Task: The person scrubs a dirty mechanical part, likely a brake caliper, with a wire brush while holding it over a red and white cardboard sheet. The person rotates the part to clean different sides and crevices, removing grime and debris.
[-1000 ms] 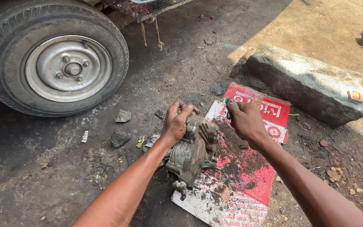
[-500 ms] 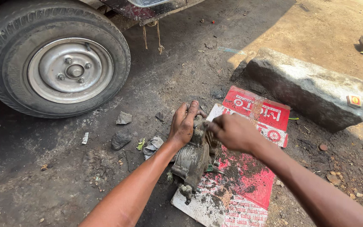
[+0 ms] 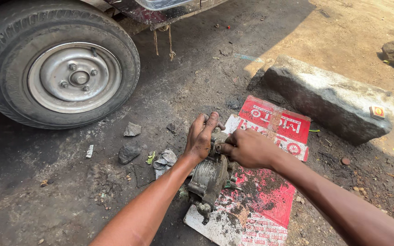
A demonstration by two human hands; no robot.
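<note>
A car wheel (image 3: 64,68) stands at the upper left of the dirt ground (image 3: 46,200), a long stone block (image 3: 329,98) at the right. A red-and-white printed sheet (image 3: 270,200) lies between them. On its left edge sits a greasy metal engine part (image 3: 208,180). The left hand (image 3: 200,139) grips its top; the right hand (image 3: 249,148) closes beside it, fingers (image 3: 222,148) apparently pinching something hidden.

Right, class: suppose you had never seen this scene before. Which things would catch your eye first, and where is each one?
First, the two hands at the centre: the left hand and right hand both grip a grimy metal car part. It stands on a red and white printed sheet spread over the dirt ground. Next, the big wheel at upper left, and the long stone block at right.
</note>
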